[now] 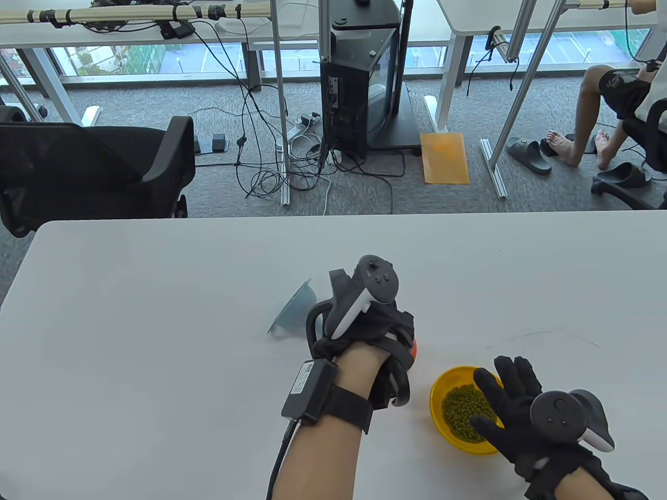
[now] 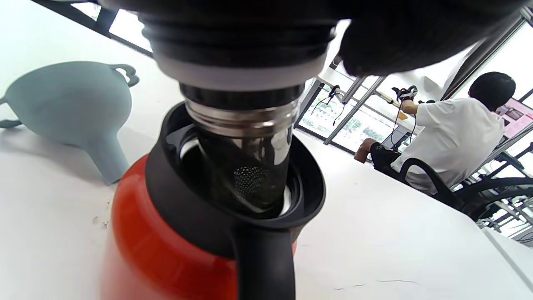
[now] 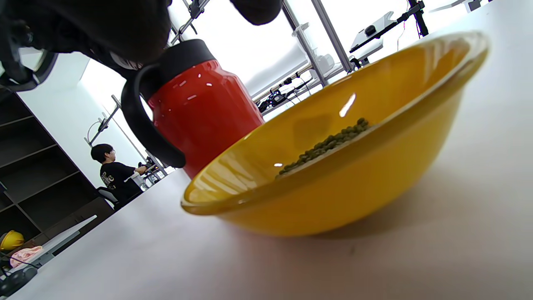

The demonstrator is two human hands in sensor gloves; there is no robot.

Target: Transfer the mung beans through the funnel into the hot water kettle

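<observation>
A red hot water kettle [image 2: 166, 250] with a black collar and handle stands mid-table; in the table view only a red sliver [image 1: 414, 350] shows under my left hand [image 1: 375, 323]. That hand grips the kettle's black lid [image 2: 237, 54] from above, and its steel strainer tube [image 2: 250, 158] sits partly inside the mouth. A grey-blue funnel [image 1: 294, 310] lies on its side just left of the kettle. A yellow bowl [image 1: 443, 385] holds mung beans [image 1: 461, 411]. My right hand [image 1: 508, 396] is spread open over the bowl's right side, holding nothing.
The white table's far edge [image 1: 333, 216] lies well beyond the objects. A black office chair [image 1: 94, 172] stands past the table's far left corner. The kettle [image 3: 200, 112] stands close behind the bowl [image 3: 354, 183] in the right wrist view.
</observation>
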